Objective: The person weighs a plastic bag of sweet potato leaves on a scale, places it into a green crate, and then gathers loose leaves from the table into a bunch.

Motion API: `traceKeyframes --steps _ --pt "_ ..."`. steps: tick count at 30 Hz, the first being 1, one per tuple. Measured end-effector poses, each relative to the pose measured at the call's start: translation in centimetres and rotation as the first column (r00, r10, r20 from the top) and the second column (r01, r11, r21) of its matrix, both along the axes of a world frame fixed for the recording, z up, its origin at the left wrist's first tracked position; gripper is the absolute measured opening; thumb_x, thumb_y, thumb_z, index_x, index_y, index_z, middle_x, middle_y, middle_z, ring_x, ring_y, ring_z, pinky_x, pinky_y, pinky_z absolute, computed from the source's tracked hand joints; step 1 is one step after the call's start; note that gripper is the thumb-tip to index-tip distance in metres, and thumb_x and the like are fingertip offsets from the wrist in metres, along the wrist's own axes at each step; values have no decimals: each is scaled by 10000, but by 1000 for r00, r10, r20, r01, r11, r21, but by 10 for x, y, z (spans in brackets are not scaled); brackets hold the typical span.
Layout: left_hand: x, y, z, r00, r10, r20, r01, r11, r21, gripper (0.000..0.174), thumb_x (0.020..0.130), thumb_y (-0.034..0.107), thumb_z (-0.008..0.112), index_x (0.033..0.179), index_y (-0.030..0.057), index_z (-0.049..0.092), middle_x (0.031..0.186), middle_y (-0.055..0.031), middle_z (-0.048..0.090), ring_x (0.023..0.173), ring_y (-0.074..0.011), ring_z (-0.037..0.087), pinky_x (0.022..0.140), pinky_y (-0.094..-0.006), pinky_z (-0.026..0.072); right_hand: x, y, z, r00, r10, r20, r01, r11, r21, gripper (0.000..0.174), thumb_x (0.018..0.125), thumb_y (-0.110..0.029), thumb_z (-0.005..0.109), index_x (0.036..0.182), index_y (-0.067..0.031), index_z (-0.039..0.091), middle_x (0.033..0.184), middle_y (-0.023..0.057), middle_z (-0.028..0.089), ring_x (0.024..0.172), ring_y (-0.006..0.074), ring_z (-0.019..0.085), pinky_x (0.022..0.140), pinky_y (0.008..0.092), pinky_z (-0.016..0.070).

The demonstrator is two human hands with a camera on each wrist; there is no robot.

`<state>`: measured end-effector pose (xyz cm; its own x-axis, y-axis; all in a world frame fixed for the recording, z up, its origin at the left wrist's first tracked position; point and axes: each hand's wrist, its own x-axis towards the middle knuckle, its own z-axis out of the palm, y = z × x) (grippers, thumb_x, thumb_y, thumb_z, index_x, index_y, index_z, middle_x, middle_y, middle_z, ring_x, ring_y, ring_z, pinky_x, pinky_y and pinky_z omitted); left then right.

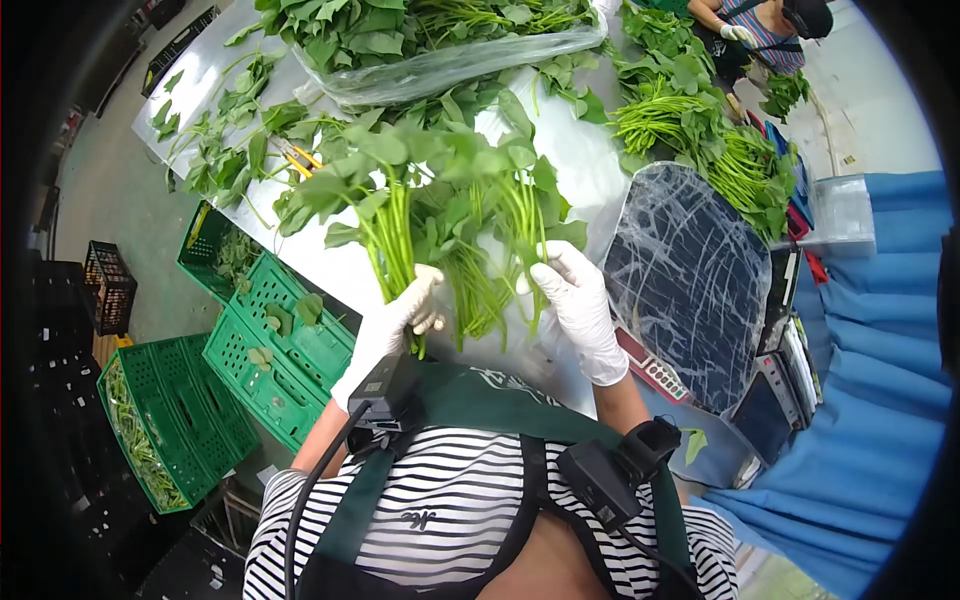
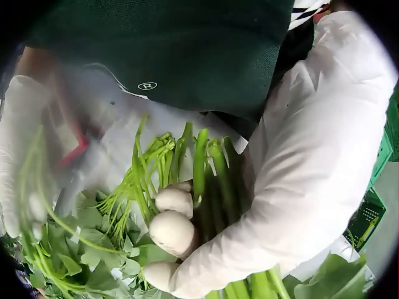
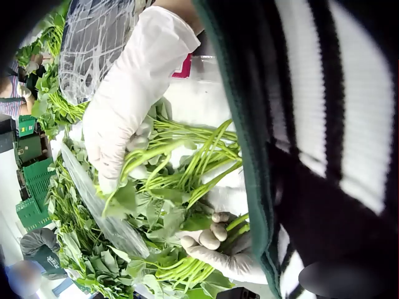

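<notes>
My white-gloved left hand (image 1: 392, 325) grips a bunch of long-stemmed leafy greens (image 1: 390, 235), its cut stem ends poking out below the fist. In the left wrist view the fingers (image 2: 173, 233) and thumb wrap around the thick stems. My right hand (image 1: 582, 305), also in a white glove, pinches a few stems of leafy greens (image 1: 525, 225) with thumb and fingertips. Between the hands lies another loose bunch of stems (image 1: 470, 285) on the metal table. Leaves partly hide the right fingertips in the right wrist view.
Heaped greens (image 1: 350, 30) with clear plastic film (image 1: 460, 65) fill the table's far side. Orange-handled clippers (image 1: 298, 158) lie left. Right stands a plastic-wrapped scale (image 1: 690, 280) with a keypad. Green crates (image 1: 280, 340) stand at the left, below the table. Another person (image 1: 765, 30) works at far right.
</notes>
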<state>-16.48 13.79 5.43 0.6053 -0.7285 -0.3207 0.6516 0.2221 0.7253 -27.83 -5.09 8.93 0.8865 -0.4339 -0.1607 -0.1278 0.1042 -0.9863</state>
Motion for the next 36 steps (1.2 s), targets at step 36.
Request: traceKeyframes --steps 36 --pt "-15 -31 0 993 66 -97 -75 993 -94 162 858 176 605 938 44 557 673 24 489 518 -61 390 482 -203 317 45 46 -22 991 -33 131 54 985 -165 196 876 -88 564 1025 37 596 1083 88 542 1007 167 513 875 253 401"
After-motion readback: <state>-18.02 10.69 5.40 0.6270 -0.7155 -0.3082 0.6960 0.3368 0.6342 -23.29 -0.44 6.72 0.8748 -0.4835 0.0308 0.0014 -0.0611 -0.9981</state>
